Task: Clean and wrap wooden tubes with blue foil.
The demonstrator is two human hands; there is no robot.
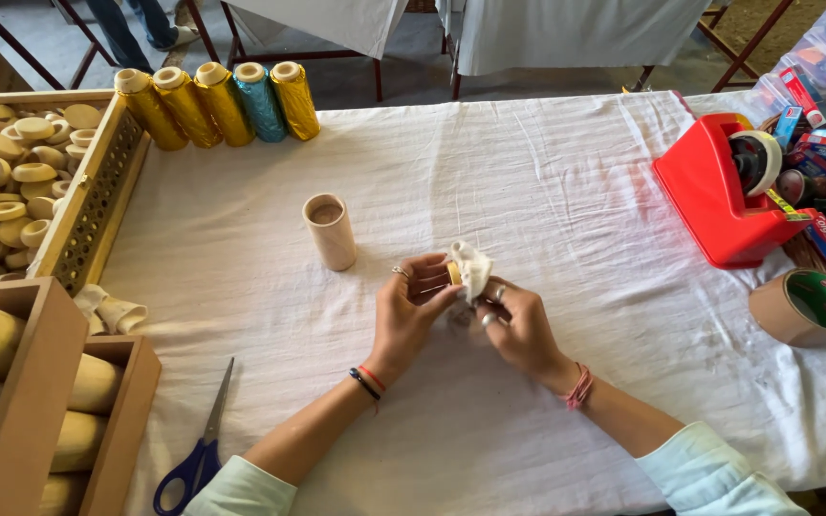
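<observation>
Over the middle of the white-clothed surface, the person's two hands meet around a small thing. The left hand curls its fingers about a small wooden ring, of which only a yellowish edge shows between the fingertips. The right hand pinches a scrap of white cloth that bunches over the ring and sticks up above both hands. Both hands are closed on these two pieces and held just above the surface.

Just beyond the left hand, a plain cardboard tube stands upright. At the far left edge, a row of thread spools, four gold and one blue, leans against a wooden tray filled with pale wooden rings and caps. Nearer, wooden boxes hold long pale cylinders. Blue-handled scissors lie beside the left forearm. To the right, well apart from the hands, sit a red tape dispenser and a roll of brown tape.
</observation>
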